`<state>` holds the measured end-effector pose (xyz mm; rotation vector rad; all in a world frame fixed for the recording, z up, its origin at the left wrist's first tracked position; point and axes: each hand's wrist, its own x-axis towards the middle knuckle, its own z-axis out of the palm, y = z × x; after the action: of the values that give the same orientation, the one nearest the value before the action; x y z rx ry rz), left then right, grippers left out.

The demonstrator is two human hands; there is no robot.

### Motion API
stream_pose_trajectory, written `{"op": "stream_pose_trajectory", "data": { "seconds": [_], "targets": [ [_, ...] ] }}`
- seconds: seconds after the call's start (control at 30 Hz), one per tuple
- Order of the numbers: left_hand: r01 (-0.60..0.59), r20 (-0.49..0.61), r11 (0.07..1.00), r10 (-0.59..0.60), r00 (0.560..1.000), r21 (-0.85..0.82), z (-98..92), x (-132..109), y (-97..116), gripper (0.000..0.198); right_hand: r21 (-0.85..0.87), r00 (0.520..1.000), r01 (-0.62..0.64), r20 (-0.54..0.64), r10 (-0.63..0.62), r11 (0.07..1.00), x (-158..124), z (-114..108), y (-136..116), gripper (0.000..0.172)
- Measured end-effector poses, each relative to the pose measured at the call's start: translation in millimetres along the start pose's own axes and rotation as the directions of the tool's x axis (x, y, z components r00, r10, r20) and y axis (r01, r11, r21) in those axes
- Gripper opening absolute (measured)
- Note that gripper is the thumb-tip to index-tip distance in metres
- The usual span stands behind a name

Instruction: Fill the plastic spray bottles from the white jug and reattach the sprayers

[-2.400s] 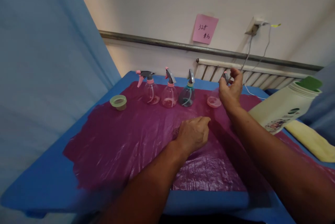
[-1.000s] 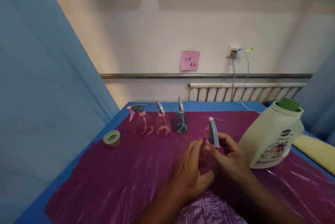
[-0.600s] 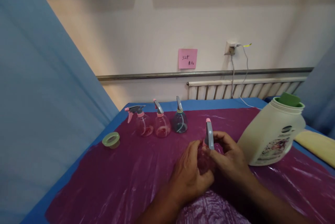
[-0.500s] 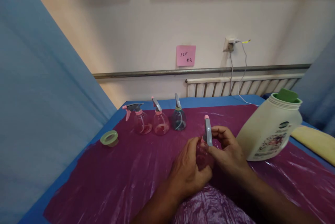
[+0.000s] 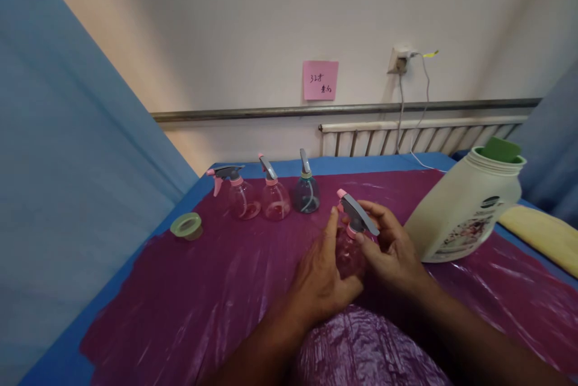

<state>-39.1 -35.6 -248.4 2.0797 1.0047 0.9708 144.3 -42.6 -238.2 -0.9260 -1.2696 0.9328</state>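
Observation:
Between my hands is a clear pink spray bottle point(image 5: 350, 253) with a grey and pink trigger head. My left hand point(image 5: 323, 280) is wrapped round the bottle's body, its index finger pointing up beside the nozzle. At the pink collar, my right hand point(image 5: 392, 247) grips with thumb in front and fingers behind, partly hidden by the head. Farther back stand a pink spray bottle point(image 5: 246, 202), a second pink spray bottle point(image 5: 276, 202) and a blue-green spray bottle point(image 5: 307, 195), each with a trigger head and a dip tube inside.
A large cream plastic jug point(image 5: 465, 205) with a green piece in its mouth stands right of my hands. Beyond it lies a yellow cloth point(image 5: 542, 235). A small green cup point(image 5: 187, 226) sits at left on the purple plastic sheet point(image 5: 217, 289). Blue curtains hang at both sides.
The held bottle's trigger head has turned, its nozzle now pointing up-left and its grey back toward the right. My left index finger has risen beside it. The whole view has tilted slightly downward.

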Motion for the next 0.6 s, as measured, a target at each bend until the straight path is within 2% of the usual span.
{"op": "stream_pose_trajectory", "data": {
  "seconds": [0.1,0.27,0.4,0.5,0.6],
  "targets": [
    [-0.022,0.004,0.999,0.022,1.000,0.027,-1.3,-0.1,-0.4,0.131,-0.020,0.998,0.039,0.041,-0.038,0.999,-0.5,-3.0,0.0,0.061],
    [0.036,-0.003,0.999,-0.036,0.999,0.027,-1.6,-0.1,0.6,0.131,-0.133,0.986,0.142,-0.069,-0.152,0.981,5.6,-5.6,9.0,0.070],
    [0.024,0.001,0.999,-0.025,1.000,0.048,-2.3,0.4,3.9,0.131,-0.090,0.993,0.099,-0.053,-0.104,0.991,4.7,-6.1,8.3,0.065],
    [0.014,0.011,0.997,-0.015,1.000,0.074,-3.8,1.0,5.6,0.132,-0.010,0.998,0.045,0.037,-0.045,0.999,1.5,-7.3,2.2,0.066],
    [0.015,0.010,0.997,-0.015,1.000,0.073,-4.6,1.8,6.3,0.130,-0.016,0.997,0.067,0.042,-0.066,0.998,1.6,-8.1,0.4,0.065]
  ]
}}
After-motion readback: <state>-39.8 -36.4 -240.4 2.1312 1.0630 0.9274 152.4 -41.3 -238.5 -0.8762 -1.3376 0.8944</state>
